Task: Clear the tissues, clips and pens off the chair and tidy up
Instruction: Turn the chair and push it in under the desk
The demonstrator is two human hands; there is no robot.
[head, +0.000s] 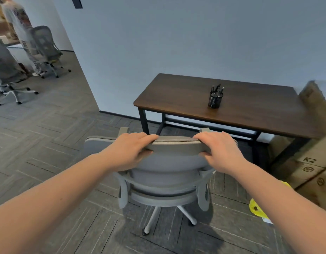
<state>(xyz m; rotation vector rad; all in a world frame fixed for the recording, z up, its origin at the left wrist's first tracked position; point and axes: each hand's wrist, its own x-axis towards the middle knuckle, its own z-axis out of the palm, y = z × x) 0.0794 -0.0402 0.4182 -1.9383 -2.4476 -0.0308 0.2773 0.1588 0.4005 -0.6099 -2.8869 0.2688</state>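
A grey office chair (pixel 169 162) stands in front of me with its back toward me. My left hand (pixel 129 151) grips the left part of the backrest's top edge. My right hand (pixel 220 151) grips the right part of the same edge. The seat is hidden behind the backrest, so I cannot see anything lying on it. On the dark wooden desk (pixel 250 109) beyond the chair stands a black mesh pen holder (pixel 215 99) with several pens in it. No tissues or clips show in view.
Stacked cardboard boxes (pixel 312 162) stand at the right, beside and under the desk. A yellow bag (pixel 257 209) lies on the carpet by my right forearm. Two more grey chairs (pixel 45 46) and a standing person (pixel 19 30) are at the far left.
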